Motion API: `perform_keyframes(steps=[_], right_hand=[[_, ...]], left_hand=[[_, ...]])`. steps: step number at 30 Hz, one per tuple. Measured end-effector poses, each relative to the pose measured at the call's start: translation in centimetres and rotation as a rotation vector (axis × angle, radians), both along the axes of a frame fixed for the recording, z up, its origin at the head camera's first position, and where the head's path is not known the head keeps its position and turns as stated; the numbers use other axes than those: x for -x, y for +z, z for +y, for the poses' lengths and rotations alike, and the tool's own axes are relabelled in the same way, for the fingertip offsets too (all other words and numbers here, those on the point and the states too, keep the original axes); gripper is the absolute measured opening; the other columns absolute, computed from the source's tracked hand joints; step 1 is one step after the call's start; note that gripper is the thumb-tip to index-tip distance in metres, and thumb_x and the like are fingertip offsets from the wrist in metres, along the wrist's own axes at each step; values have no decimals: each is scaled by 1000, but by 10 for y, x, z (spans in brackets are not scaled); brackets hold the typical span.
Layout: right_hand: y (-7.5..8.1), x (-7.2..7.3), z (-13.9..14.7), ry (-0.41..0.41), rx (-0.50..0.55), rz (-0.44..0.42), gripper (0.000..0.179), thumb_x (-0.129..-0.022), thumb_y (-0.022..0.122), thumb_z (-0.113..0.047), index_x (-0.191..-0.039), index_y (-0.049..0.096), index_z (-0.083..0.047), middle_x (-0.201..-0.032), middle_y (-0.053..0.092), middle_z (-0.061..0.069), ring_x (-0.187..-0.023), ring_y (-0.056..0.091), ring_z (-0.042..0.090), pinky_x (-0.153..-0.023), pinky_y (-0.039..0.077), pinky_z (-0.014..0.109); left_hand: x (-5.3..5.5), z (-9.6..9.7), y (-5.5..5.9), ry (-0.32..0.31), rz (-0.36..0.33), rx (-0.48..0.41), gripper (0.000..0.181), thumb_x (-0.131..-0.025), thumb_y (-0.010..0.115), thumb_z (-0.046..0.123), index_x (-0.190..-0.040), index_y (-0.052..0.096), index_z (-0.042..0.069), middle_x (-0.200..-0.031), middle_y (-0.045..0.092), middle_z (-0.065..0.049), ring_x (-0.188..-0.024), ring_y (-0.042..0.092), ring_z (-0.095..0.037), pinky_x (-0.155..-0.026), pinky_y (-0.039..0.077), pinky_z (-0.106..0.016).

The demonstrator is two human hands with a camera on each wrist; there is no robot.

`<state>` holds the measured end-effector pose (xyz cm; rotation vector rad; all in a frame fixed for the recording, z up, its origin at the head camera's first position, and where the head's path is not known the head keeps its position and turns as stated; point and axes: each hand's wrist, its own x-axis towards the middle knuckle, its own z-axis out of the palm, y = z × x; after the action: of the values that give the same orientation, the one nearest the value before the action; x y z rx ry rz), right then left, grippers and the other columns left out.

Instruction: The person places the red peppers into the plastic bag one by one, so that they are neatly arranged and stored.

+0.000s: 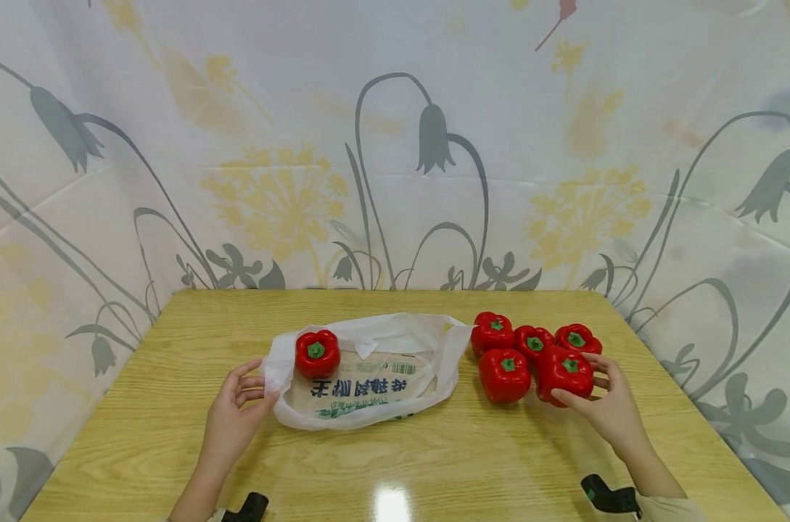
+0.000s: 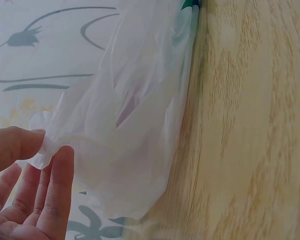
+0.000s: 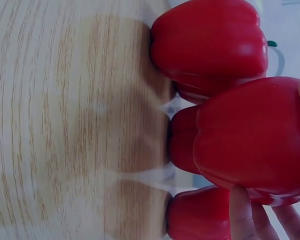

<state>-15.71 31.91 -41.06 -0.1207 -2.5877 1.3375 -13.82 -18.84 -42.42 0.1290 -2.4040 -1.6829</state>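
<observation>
My right hand (image 1: pixel 606 406) holds a glossy red bell pepper with a green stem (image 1: pixel 554 373), thumb on the near side and fingers round the far side; its base looks raised off the desk. Four more red bell peppers (image 1: pixel 504 380) stand just left of and beyond that hand, close together. Well to its left, my left hand (image 1: pixel 238 406) pinches the rim of a thin white plastic bag with a printed panel (image 1: pixel 362 420), which lies with its mouth spread; one red pepper in the bag (image 1: pixel 318 355) sits just right of those pinching fingers. I judge the step in hand to be picking up this next pepper; the move after would call for lifting it clear of its neighbours and carrying it leftward, with the rim held wide. Beneath everything is the light wooden desk (image 1: pixel 460 457).
</observation>
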Motion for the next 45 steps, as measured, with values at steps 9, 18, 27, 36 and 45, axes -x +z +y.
perform_keyframes(steps=[9,18,27,36,45], right_hand=[[8,-4,-4,-31,10,25,75,-79,76,-19,-134,31,2,-128,34,20,-101,38,29,-63,45,16],[18,-8,-10,-36,-8,42,76,-78,77,-19,-135,31,2,-130,33,18,-100,37,25,-65,44,13],[23,-10,-15,-35,18,48,76,-79,77,-18,-136,30,1,-132,32,16,-101,38,23,-66,44,12],[31,-12,-26,-32,53,79,75,-79,76,-17,-136,32,0,-130,33,13,-99,37,18,-68,44,11],[39,-16,-36,0,94,121,70,-79,75,-13,-135,34,-2,-128,35,6,-97,39,13,-70,45,11]], left_hand=[[0,0,-1,-5,23,-4,55,-85,68,5,-134,43,9,-111,56,-15,-88,55,-3,-70,50,-18],[-1,0,-1,-5,36,1,55,-84,68,4,-134,43,8,-110,56,-15,-87,55,-3,-70,50,-18],[-1,0,-1,-1,29,-1,56,-84,68,2,-134,43,8,-110,56,-15,-87,55,-3,-70,50,-18],[0,0,0,1,22,2,56,-84,68,2,-134,43,8,-110,56,-15,-87,55,-3,-70,49,-17],[1,0,0,9,9,20,56,-84,68,2,-135,43,10,-111,56,-15,-87,54,-2,-70,49,-17]])
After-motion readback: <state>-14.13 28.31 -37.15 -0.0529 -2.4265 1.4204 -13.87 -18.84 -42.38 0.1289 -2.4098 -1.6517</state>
